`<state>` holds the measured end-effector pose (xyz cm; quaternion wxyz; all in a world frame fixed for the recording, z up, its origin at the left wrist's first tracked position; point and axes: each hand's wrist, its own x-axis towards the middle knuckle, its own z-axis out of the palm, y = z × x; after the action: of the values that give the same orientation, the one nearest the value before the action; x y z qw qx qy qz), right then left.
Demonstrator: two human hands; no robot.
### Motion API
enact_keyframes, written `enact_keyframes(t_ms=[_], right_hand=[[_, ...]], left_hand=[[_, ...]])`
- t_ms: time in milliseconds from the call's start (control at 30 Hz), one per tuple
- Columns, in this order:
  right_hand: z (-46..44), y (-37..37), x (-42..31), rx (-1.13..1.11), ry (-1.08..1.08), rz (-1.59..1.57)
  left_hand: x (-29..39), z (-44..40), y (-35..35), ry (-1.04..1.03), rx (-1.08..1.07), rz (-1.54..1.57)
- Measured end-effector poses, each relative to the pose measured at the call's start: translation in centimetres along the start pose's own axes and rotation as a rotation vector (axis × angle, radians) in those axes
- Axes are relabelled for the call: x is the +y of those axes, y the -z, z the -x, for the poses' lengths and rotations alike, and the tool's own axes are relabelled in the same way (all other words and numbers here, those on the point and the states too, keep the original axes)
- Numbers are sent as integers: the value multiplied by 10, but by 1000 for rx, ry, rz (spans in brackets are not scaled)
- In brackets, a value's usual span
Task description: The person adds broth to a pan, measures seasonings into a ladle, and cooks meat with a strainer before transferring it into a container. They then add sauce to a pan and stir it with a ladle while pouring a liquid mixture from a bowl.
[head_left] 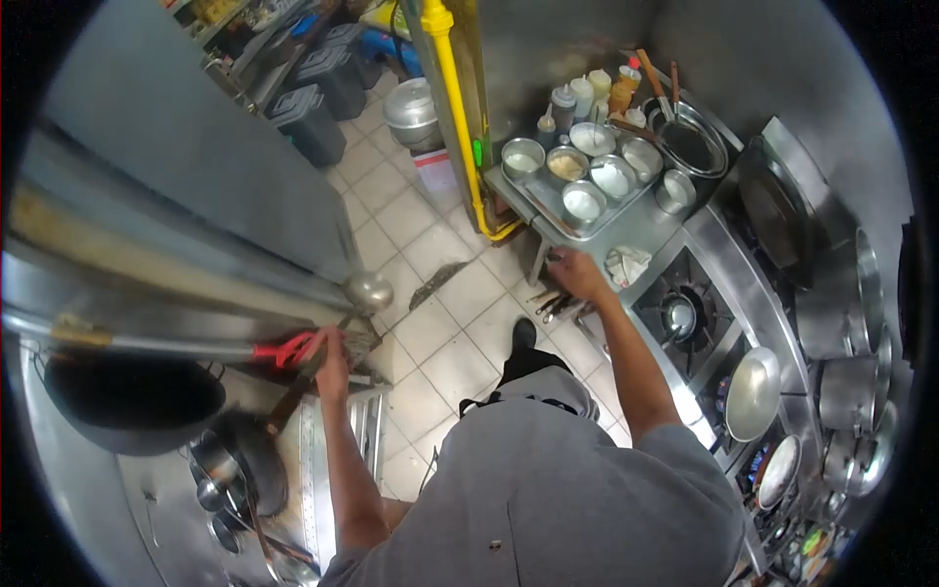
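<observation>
the ladle [370, 292] runs through the left grip [333, 358], bowl beyond it.

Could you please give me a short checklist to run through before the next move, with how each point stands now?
1. Left hand gripping the ladle: ok, closed around its handle.
2. Right hand free: cannot tell; it is at the counter's edge, and its fingertips are unclear.
3. Ladle bowl empty: cannot tell from this angle.
4. Floor unmarked ahead: not ok, there is a dark patch on the tiles.
5. White cloth off the nearest burner: ok, it lies beside it on the counter.
6. Nearest burner free of pans: ok, none stands on it.
</observation>
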<state>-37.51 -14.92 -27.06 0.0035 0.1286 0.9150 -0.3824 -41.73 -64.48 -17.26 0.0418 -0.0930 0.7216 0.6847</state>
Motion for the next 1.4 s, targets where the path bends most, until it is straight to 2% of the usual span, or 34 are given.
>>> enact_keyframes(t_ms=[33, 67, 133, 167, 200, 267, 300, 333, 400, 467, 500, 567, 600, 667, 767, 800, 867, 933, 1033, 1133, 1200, 1233, 1267, 1333, 1400], right_hand=[[-29, 10, 10, 148, -73, -70], [-77, 5, 66, 222, -58, -12], [-145, 16, 112, 372, -267, -266], [-167, 30, 116, 441, -491, -578], [-190, 35, 122, 441, -501, -585], [-228, 44, 137, 707, -550, -873], [-243, 49, 144, 624, -518, -896], [-257, 47, 149, 625, -536, -896], [-275, 33, 142, 677, -317, -669], [-279, 19, 133, 517, -250, -197], [-273, 16, 130, 520, -261, -193], [-250, 15, 114, 468, 101, 98], [-237, 23, 93, 479, 88, 105], [-210, 38, 46, 471, -139, 90], [-192, 30, 23, 597, -152, 147], [-189, 21, 12, 608, -171, 158], [-188, -5, -11, 807, -191, 63], [-192, -57, 14, 733, -440, 75], [-205, -64, 0, 825, -483, 81], [-206, -66, -8, 907, -414, 38], [-211, -74, 14, 816, -570, -35], [-214, -76, 26, 940, -404, 34], [-216, -68, 15, 935, -399, 33], [-222, -38, -33, 984, -439, -550], [-230, -39, -30, 1009, -369, -585]], left_hand=[[3, -10, -5, 29, -75, -61], [4, -21, -12, 20, -79, -65], [7, -40, -25, 28, -185, -2], [12, -50, -35, 26, -189, -10], [18, -59, -43, 80, -222, 27], [36, -78, -69, 149, -255, 58], [51, -83, -85, 177, -293, 0], [60, -93, -99, 205, -335, -60], [60, -114, -119, 192, -352, -126], [63, -138, -141, 127, -433, -297], [66, -148, -153, 133, -443, -299], [72, -169, -176, 28, -540, -421], [70, -184, -182, 25, -559, -420], [60, -214, -190, 77, -625, -406], [60, -256, -199, 119, -711, -370], [64, -269, -203, 135, -746, -352], [80, -288, -207, 74, -798, -368], [90, -309, -206, 13, -891, -370], [97, -336, -202, 8, -938, -404], [100, -352, -198, -18, -963, -436], [100, -356, -198, -8, -954, -439], [100, -358, -199, -15, -944, -430], [100, -358, -198, -20, -934, -424], [98, -358, -198, -17, -926, -398], [99, -359, -202, -21, -920, -377]])
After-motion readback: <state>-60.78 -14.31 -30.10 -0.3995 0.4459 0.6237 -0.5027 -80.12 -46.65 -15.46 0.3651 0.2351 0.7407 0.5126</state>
